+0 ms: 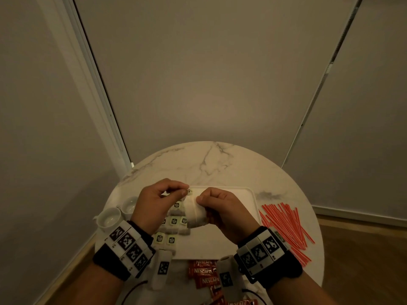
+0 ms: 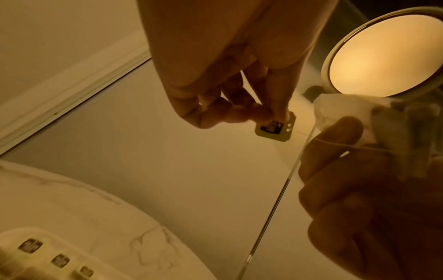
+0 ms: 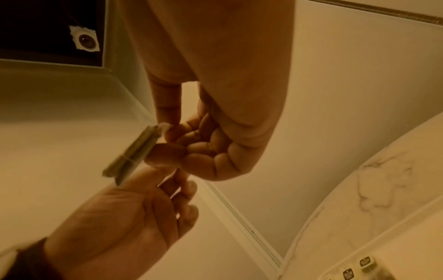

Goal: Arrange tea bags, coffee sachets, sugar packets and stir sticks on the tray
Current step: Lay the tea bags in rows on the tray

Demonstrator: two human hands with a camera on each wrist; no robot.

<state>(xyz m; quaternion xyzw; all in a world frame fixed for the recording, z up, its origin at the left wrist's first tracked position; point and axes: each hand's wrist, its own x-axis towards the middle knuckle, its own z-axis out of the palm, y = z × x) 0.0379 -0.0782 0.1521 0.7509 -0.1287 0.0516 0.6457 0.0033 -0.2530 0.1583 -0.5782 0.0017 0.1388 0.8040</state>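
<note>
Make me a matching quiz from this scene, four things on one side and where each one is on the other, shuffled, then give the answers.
Things
1. stir sticks
2. cups
3. coffee sachets
4. held tea bag

Places
A. on the table left of the tray
B. in the air between both hands, over the tray
C. on the table right of the tray
D. on the table at the near edge, in front of the tray

Pairs: 1-C, 2-A, 3-D, 4-B

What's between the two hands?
A thin string, running from the tag the left hand pinches to the tea bag in the right hand; left wrist view.
</note>
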